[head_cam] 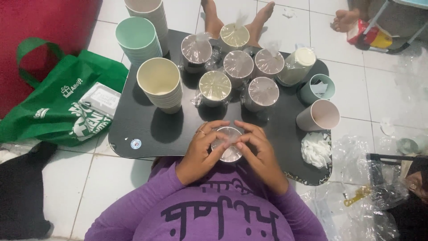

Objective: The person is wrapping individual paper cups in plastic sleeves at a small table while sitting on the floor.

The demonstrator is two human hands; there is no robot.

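My left hand (200, 149) and my right hand (258, 149) both clasp a cup wrapped in clear plastic (227, 143) at the near edge of a black tray table (147, 127). A ring sits on a finger of the left hand. Beyond the hands stand several wrapped cups (238, 67) in a cluster. A stack of cream cups (160, 85) rises to the left of the cluster. Purple sleeves cover both my arms.
Stacks of green cups (137, 40) and pale cups (149, 11) stand at the back left. Loose cups (318, 115) and a white pile (315, 149) lie right. A green bag (62, 102) lies left; clear plastic wrap (356, 196) litters the tiled floor. Someone's feet (263, 15) rest beyond the table.
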